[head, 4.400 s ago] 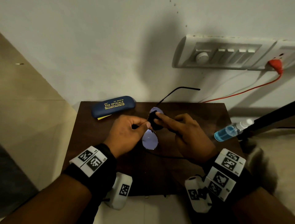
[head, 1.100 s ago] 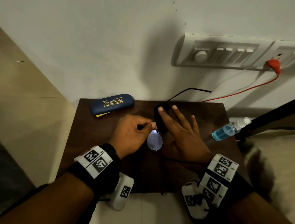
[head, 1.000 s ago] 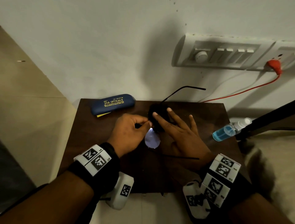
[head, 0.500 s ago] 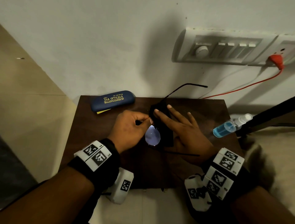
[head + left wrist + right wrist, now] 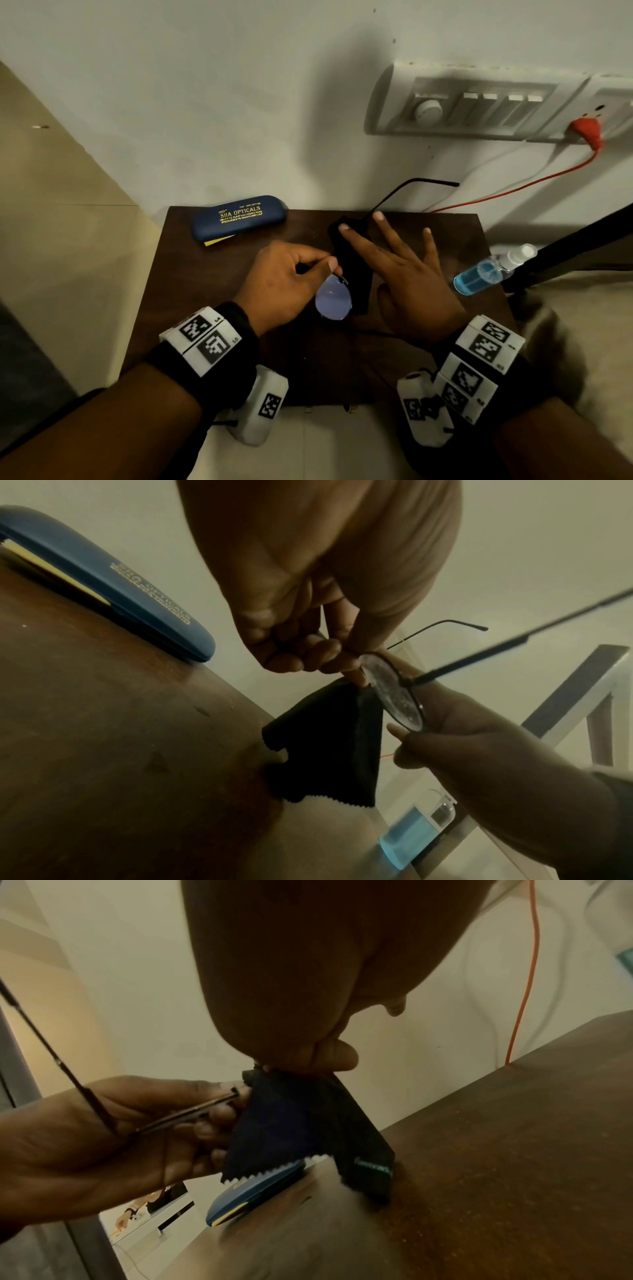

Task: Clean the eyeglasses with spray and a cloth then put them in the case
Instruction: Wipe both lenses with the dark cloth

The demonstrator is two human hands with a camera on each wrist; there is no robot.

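Eyeglasses [image 5: 333, 301] seemingly lengthwise, far temple wallward

Dark brown wooden desk [image 5: 219, 308] set against a pale wall [image 5: 205, 85]. White switch panel [image 5: 479, 106] mounted on the wall upper right, with a round dial and a row of switches. Red plug [image 5: 585, 132] in the socket at the panel's right end; thin red cable [image 5: 513, 188] runs down-left from it to the desk's back edge. Black bar [image 5: 575, 245] crosses diagonally at the right. Beige tiled floor [image 5: 51, 240] on the left.
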